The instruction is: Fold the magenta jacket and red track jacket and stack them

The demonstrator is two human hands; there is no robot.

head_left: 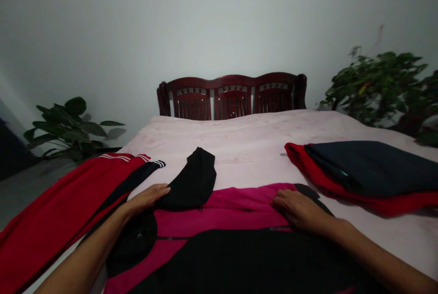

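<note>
A magenta and black jacket [219, 218] lies spread over the near part of the bed. My left hand [152, 196] pinches the edge of a black piece of it [196, 180], which looks like a folded-over sleeve. That piece lies across the magenta part, and its tip reaches onto the pink sheet. On the right of the jacket rests my right hand [297, 207], fingers curled down on the magenta cloth beside a black edge. The fingertips are partly hidden, but they appear to grip the fabric.
Red clothing with white stripes [68, 193] lies at the left, dark cloth beneath it. Folded dark blue and red clothes [372, 168] are stacked at the right. Behind the pink sheet [246, 134] rises a wooden headboard [232, 97]. Leafy plants [68, 125] flank the bed.
</note>
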